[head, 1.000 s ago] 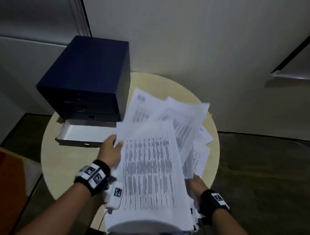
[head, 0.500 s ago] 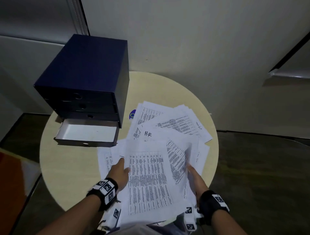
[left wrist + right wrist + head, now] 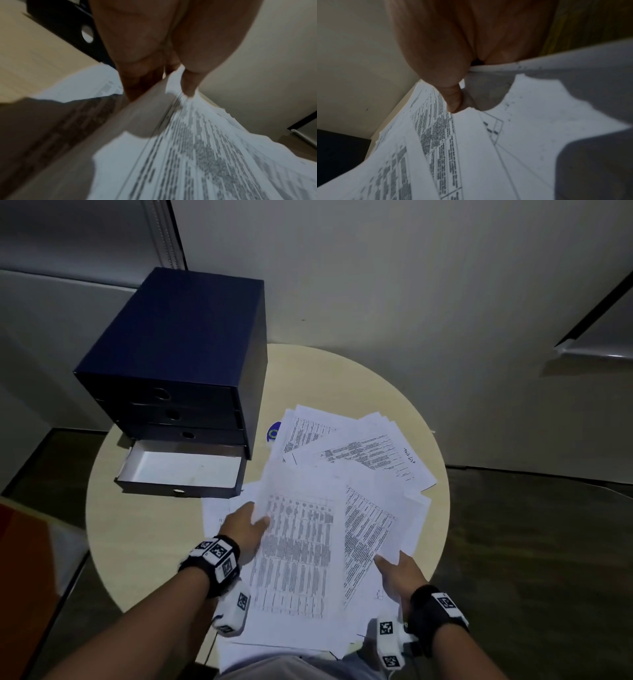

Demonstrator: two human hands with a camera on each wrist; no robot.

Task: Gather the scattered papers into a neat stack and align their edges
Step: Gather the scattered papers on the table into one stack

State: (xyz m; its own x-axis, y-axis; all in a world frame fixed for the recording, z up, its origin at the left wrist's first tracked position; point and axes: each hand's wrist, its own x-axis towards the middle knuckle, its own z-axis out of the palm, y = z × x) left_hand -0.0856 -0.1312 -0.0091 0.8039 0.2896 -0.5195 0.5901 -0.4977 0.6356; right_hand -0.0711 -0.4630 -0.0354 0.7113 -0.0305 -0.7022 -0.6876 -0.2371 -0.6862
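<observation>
White printed papers (image 3: pixel 301 556) lie fanned and overlapping on the right half of a round beige table (image 3: pixel 144 542). My left hand (image 3: pixel 248 525) grips the left edge of a bundle of sheets, thumb on top; in the left wrist view that hand (image 3: pixel 173 83) pinches the papers (image 3: pixel 197 155). On the near right side my right hand (image 3: pixel 397 571) holds another sheet, thumb over it; the right wrist view shows this hand (image 3: pixel 458 102) pinching a page (image 3: pixel 436 142). More loose sheets (image 3: pixel 370 453) lie skewed farther back.
A dark blue drawer unit (image 3: pixel 178 350) stands at the table's back left, its bottom drawer (image 3: pixel 181 470) pulled out, white inside. A small blue round thing (image 3: pixel 274 433) peeks from under the far papers. Bare tabletop shows at the left front. A wall stands behind.
The papers that I held raised a second ago have come down and spread on the table. Both hands have shifted along the pile; the right now holds a lower-right sheet.
</observation>
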